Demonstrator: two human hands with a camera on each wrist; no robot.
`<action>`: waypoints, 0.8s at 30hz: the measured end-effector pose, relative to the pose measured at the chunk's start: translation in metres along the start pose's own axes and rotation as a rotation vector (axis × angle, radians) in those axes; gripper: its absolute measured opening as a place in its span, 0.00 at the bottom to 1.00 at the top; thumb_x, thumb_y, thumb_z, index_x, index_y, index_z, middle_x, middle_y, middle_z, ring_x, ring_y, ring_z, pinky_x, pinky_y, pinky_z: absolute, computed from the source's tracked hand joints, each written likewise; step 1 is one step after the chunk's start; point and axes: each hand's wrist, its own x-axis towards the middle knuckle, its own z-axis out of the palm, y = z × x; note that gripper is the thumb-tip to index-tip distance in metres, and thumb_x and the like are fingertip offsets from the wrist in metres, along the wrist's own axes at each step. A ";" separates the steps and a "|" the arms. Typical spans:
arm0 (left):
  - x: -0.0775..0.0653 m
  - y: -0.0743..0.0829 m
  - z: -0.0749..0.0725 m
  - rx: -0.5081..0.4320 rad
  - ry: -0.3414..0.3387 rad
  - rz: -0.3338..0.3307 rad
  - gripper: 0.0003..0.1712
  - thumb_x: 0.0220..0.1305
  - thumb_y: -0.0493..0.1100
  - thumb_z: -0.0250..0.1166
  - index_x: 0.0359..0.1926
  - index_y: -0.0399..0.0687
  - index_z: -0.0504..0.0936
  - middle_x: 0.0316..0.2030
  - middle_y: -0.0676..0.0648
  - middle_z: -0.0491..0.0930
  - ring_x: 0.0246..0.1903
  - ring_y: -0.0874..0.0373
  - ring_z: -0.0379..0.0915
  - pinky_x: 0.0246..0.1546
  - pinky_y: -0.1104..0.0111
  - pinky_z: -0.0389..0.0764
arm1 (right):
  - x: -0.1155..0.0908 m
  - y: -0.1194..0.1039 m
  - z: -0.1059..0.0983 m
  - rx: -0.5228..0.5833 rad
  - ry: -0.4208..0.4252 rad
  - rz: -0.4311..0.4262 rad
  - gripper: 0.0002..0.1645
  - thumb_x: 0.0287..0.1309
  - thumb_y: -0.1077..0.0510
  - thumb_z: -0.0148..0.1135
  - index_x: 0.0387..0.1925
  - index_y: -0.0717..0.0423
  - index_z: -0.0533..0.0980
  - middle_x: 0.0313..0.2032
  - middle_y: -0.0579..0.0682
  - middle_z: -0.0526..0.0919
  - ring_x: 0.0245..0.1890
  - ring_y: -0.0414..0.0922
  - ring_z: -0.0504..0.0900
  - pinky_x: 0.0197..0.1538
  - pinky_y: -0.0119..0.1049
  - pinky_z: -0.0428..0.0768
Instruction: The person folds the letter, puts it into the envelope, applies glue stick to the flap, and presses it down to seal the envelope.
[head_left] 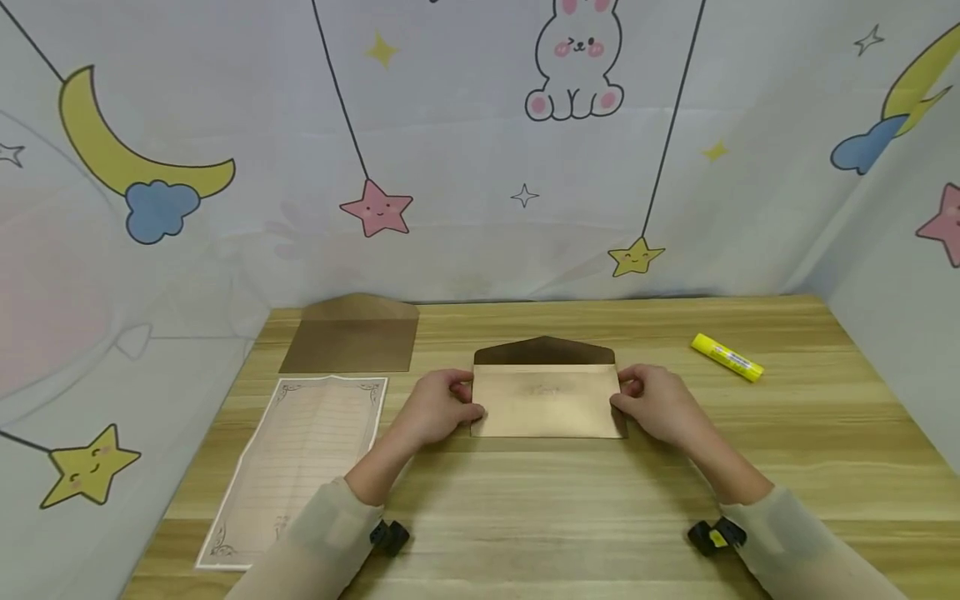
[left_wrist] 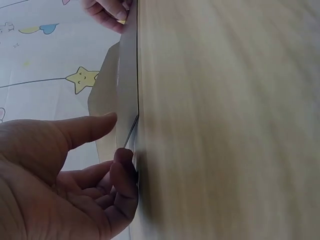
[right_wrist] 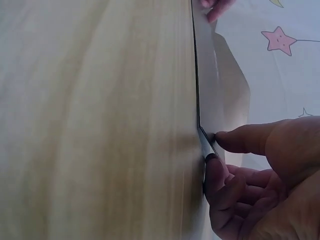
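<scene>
A gold envelope lies on the wooden table with its dark pointed flap opened away from the person. My left hand pinches the envelope's left edge, thumb on top and fingertips at the underside. At the opposite edge my right hand pinches it the same way. Both wrist views show the side edges of the envelope slightly raised at the fingers, while its long near edge stays low along the table.
A second brown envelope lies at the back left, flap open. In front of it is a lined sheet of letter paper with a decorated border, partly under the left forearm. A yellow glue stick lies at the back right. A printed cloth backdrop rises behind the table.
</scene>
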 end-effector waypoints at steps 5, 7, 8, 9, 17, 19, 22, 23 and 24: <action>0.000 0.002 0.002 0.064 -0.014 0.009 0.39 0.57 0.36 0.81 0.67 0.30 0.77 0.37 0.47 0.80 0.35 0.56 0.73 0.45 0.60 0.80 | 0.003 0.001 0.002 -0.028 -0.019 0.014 0.25 0.67 0.59 0.70 0.59 0.72 0.78 0.37 0.52 0.86 0.33 0.45 0.78 0.38 0.40 0.77; 0.000 0.003 0.002 0.096 -0.023 0.012 0.39 0.56 0.36 0.81 0.68 0.30 0.77 0.36 0.47 0.79 0.34 0.56 0.72 0.44 0.61 0.79 | 0.004 0.002 0.003 -0.036 -0.022 0.017 0.26 0.67 0.59 0.70 0.60 0.72 0.78 0.36 0.51 0.85 0.32 0.45 0.77 0.37 0.39 0.76; 0.001 0.002 0.003 0.113 -0.027 0.015 0.39 0.56 0.35 0.81 0.67 0.30 0.77 0.35 0.48 0.79 0.33 0.57 0.71 0.43 0.62 0.78 | 0.004 0.002 0.003 -0.038 -0.024 0.018 0.26 0.67 0.59 0.70 0.60 0.72 0.78 0.36 0.51 0.85 0.32 0.45 0.77 0.36 0.39 0.76; 0.001 0.003 0.003 0.126 -0.030 0.019 0.39 0.56 0.35 0.81 0.67 0.30 0.77 0.35 0.48 0.78 0.32 0.57 0.71 0.42 0.62 0.77 | 0.004 0.002 0.003 -0.040 -0.026 0.019 0.26 0.68 0.59 0.70 0.60 0.72 0.78 0.36 0.51 0.85 0.31 0.45 0.77 0.36 0.39 0.76; 0.001 0.007 0.003 0.158 -0.054 0.023 0.39 0.58 0.37 0.81 0.68 0.30 0.77 0.33 0.47 0.76 0.29 0.57 0.67 0.37 0.64 0.73 | 0.003 0.001 0.002 -0.041 -0.031 0.035 0.26 0.69 0.59 0.68 0.61 0.72 0.78 0.37 0.52 0.84 0.31 0.45 0.76 0.36 0.39 0.75; 0.000 0.006 0.003 0.156 -0.046 0.023 0.39 0.59 0.39 0.81 0.69 0.32 0.77 0.33 0.48 0.76 0.30 0.57 0.68 0.37 0.64 0.73 | 0.003 0.001 0.002 -0.044 -0.029 0.036 0.25 0.69 0.58 0.68 0.61 0.71 0.78 0.37 0.52 0.84 0.32 0.45 0.76 0.36 0.39 0.75; -0.001 0.004 0.002 0.140 -0.019 0.033 0.38 0.62 0.43 0.80 0.69 0.33 0.77 0.33 0.48 0.77 0.29 0.56 0.69 0.34 0.64 0.73 | 0.002 0.001 0.000 -0.042 -0.025 0.032 0.26 0.70 0.57 0.68 0.61 0.70 0.78 0.37 0.52 0.83 0.31 0.46 0.77 0.35 0.39 0.76; -0.001 0.004 0.002 0.139 -0.008 0.041 0.37 0.63 0.44 0.79 0.69 0.34 0.77 0.33 0.49 0.77 0.29 0.56 0.69 0.33 0.64 0.73 | 0.001 0.001 -0.001 -0.043 -0.024 0.030 0.26 0.70 0.57 0.68 0.62 0.69 0.77 0.37 0.52 0.83 0.31 0.46 0.77 0.35 0.40 0.76; -0.001 0.004 0.002 0.142 0.005 0.052 0.36 0.64 0.45 0.79 0.68 0.34 0.77 0.33 0.49 0.78 0.29 0.56 0.70 0.33 0.64 0.73 | 0.000 0.002 -0.003 -0.049 -0.021 0.025 0.26 0.70 0.56 0.68 0.62 0.69 0.77 0.37 0.52 0.84 0.32 0.46 0.77 0.35 0.40 0.76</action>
